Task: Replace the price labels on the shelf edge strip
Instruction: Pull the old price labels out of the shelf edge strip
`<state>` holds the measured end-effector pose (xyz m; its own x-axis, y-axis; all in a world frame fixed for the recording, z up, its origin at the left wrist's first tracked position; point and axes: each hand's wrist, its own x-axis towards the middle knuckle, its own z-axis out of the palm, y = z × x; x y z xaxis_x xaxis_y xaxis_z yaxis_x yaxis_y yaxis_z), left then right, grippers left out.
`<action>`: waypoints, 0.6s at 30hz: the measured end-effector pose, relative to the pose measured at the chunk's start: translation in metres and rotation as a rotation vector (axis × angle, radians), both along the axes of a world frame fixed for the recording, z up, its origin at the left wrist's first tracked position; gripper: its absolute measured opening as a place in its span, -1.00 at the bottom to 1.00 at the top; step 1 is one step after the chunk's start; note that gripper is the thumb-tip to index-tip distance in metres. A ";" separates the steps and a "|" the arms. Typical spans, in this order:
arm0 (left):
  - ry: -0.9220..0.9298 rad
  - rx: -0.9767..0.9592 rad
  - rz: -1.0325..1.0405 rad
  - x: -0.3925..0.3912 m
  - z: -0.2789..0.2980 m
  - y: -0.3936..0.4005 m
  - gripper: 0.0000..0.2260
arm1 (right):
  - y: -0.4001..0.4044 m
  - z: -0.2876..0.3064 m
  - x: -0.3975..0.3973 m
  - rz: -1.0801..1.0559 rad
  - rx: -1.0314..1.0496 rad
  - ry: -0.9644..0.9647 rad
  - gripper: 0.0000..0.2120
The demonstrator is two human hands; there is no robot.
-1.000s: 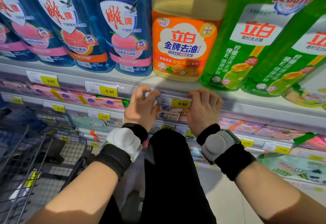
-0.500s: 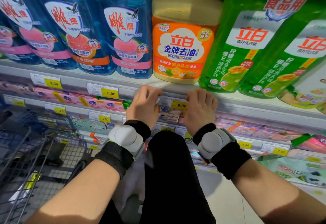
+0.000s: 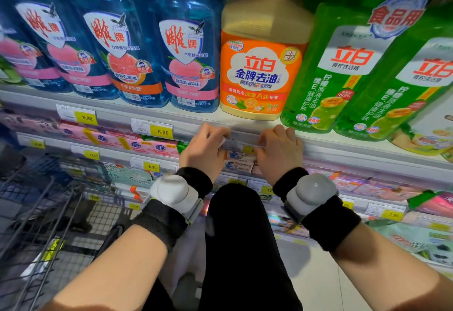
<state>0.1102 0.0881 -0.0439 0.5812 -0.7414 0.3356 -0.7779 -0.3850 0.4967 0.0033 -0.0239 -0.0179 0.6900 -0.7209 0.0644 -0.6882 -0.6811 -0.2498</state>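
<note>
Glossy plastic bottles (image 3: 259,65), paper price label (image 3: 161,128), metal wire cart (image 3: 36,207)

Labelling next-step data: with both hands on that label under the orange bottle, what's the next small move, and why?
Probably ease the price label sideways along the shelf edge strip: left hand and right hand pinch its ends, and it sits partly behind the strip.

Blue bottles (image 3: 137,48), orange bottle (image 3: 262,65), wire cart (image 3: 36,212).

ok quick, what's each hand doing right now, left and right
Left hand: closed, pinching the left end of the price label at the shelf edge strip.
Right hand: closed, pinching the label's right end.
</note>
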 end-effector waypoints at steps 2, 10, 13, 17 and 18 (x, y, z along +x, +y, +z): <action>0.030 0.007 0.005 -0.001 0.003 0.001 -0.71 | 0.000 0.004 -0.001 0.004 0.028 -0.008 -0.82; 0.102 0.084 0.025 0.004 0.009 0.001 -0.66 | -0.008 0.015 0.002 -0.004 0.169 -0.030 -0.72; 0.052 0.119 -0.010 0.008 0.005 0.007 -0.61 | -0.006 0.020 0.000 -0.031 0.127 -0.177 -0.76; 0.539 -0.096 0.030 0.007 0.010 0.016 -0.66 | 0.007 0.030 0.004 0.059 0.100 -0.311 -0.78; 0.702 -0.195 0.060 0.004 0.016 0.018 -0.67 | 0.013 0.034 0.007 0.085 0.134 -0.348 -0.79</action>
